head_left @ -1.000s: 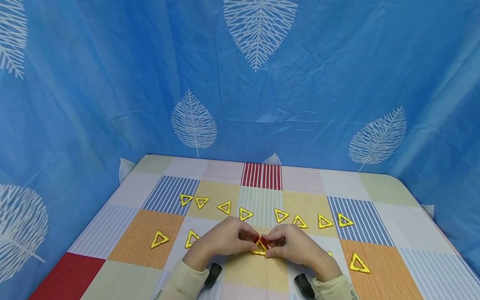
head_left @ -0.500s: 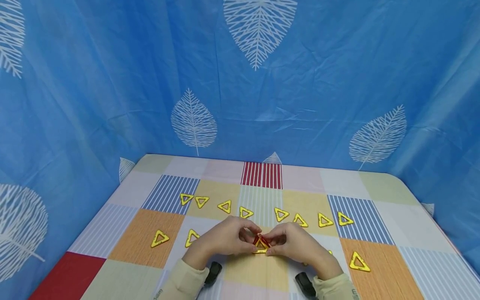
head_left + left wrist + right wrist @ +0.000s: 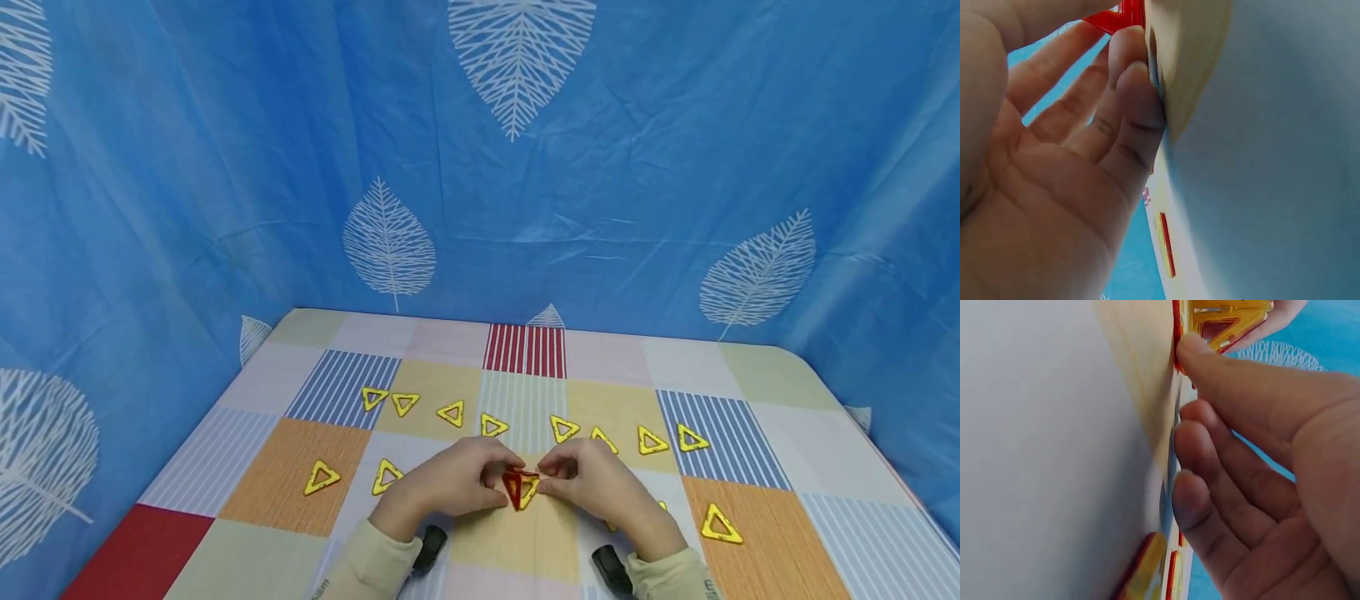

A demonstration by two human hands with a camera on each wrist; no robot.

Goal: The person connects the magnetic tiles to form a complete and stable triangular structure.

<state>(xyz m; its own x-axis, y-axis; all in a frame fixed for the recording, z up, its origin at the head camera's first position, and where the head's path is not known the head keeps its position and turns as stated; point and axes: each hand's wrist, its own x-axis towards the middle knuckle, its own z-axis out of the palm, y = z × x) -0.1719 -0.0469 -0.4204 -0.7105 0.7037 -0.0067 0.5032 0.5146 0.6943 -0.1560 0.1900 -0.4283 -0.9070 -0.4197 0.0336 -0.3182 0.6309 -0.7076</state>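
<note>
Midway along the near part of the table, a small pyramid of joined yellow-and-red triangle tiles (image 3: 527,493) is held between both hands, one corner pointing toward the person. My left hand (image 3: 461,479) pinches its left side between thumb and fingers; a red tile edge (image 3: 1127,17) shows at the top of the left wrist view. From the other side my right hand (image 3: 592,485) grips it, the thumb pressing the yellow tile face (image 3: 1235,319) near the tabletop in the right wrist view. The pyramid's far side is hidden.
Several loose yellow triangle tiles (image 3: 452,413) lie in a row beyond the hands. Others, such as the left tile (image 3: 322,477) and right tile (image 3: 722,524), lie beside the forearms, some partly covered. A blue curtain (image 3: 600,167) hangs behind the patchwork tablecloth (image 3: 420,342).
The pyramid has been turned over in the fingers: its corner pointed away before and now points toward the person. Both hands stay almost in place; the loose tiles have not moved.
</note>
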